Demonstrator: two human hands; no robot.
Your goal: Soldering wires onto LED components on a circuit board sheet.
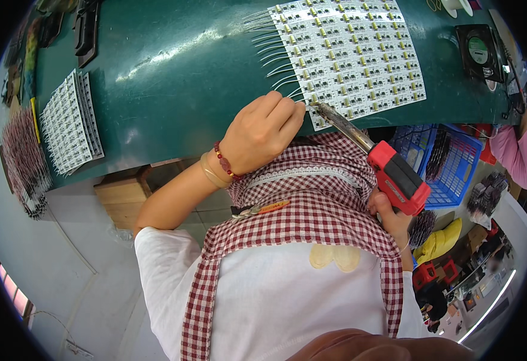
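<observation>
A large white circuit board panel point(359, 54) lies on the green table, covered with rows of small yellowish and black parts. Short white wires point(272, 51) stick out from its left edge. My left hand point(263, 129) is closed at the panel's near left corner, pinching a white wire; the fingertips are partly hidden. My right hand point(389, 213) grips a red and black soldering iron point(398, 174) from below, most of its fingers hidden behind the handle. The iron's metal tip touches or nearly touches the panel corner beside my left fingertips.
Stacked circuit board panels point(71, 123) stand at the table's left, beside a bundle of dark red wires point(23, 159). A black fan point(480, 53) sits at the far right. Blue plastic baskets point(456, 174) are below the right edge, near another person's pink sleeve point(510, 150).
</observation>
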